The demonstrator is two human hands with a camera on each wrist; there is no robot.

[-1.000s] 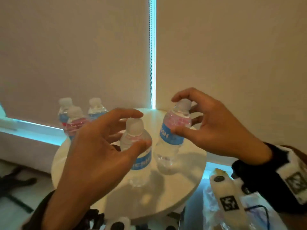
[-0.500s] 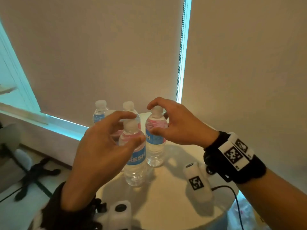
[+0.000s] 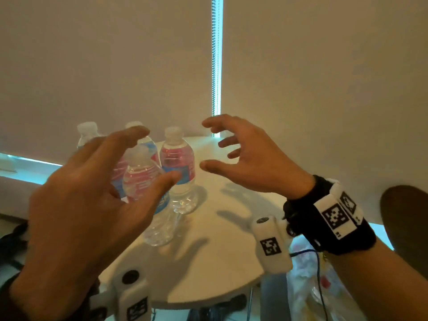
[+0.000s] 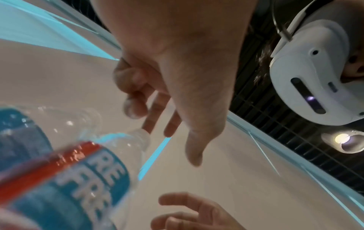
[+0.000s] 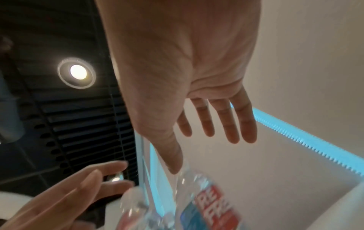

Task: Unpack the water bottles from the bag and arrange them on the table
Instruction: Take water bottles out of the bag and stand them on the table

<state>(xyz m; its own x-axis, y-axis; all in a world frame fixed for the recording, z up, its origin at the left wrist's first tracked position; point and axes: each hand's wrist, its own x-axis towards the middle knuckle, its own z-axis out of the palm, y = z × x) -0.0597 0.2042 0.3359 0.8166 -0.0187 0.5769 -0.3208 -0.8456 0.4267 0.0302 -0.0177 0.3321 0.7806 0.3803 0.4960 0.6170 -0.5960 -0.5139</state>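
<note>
Head view. My left hand [image 3: 76, 202]: raised over the round white bench [image 3: 215, 256], fingers spread and loosely bent, holding nothing. My right hand [image 3: 245, 158]: raised further right, fingers splayed and bent, thumb apart, holding nothing, clear of every bottle. Clear plastic water bottles with white caps and red-and-blue labels, four visible, all upright on the far left part of the bench: near bottle [image 3: 148, 195], partly behind my left hand; second bottle [image 3: 178, 167] just beside it to the right; two rear bottles [image 3: 86, 133] [image 3: 139, 133], mostly hidden behind my fingers. Translucent plastic bag [image 3: 308, 288]: low at the right, past the bench edge. White marker-tagged wrist cameras and a black wristband [image 3: 328, 218] on my arms. Beige roller blinds [image 3: 324, 77] behind.

Left wrist view. My left hand [image 4: 177, 74]: palm bare, fingers relaxed, gripping nothing. Labelled bottle [image 4: 74, 179] below the palm, blurred; cap just short of my fingertips. My right hand's fingers [image 4: 189, 211] at the lower edge. White headset [image 4: 315, 74] above.

Right wrist view. My right hand [image 5: 183, 65]: fingers straight, palm bare. Labelled bottle [image 5: 208, 203] below the thumb tip; contact cannot be told. My left hand's fingers [image 5: 74, 189] at lower left. Round ceiling lamp [image 5: 77, 73].
</note>
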